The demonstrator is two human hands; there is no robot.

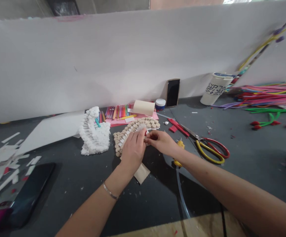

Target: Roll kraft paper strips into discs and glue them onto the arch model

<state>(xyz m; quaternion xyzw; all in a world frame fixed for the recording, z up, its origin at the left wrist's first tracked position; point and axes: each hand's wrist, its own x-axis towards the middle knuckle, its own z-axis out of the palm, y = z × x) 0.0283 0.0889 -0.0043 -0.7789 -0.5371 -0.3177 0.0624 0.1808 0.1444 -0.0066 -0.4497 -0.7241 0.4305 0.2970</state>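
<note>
Disc arc [152,124]: tan, curved, on worktop [78,194], white fringe [140,129] along inner edge.
Left hand [133,149]: grasping fringe.
Right hand [161,141]: grasping fringe.
Scissors [194,132]: near right hand.

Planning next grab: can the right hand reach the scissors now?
Probably yes. The right hand sits just left of the scissors, with only a small yellow object near the wrist; it must first let go of the disc-covered craft piece.
</note>
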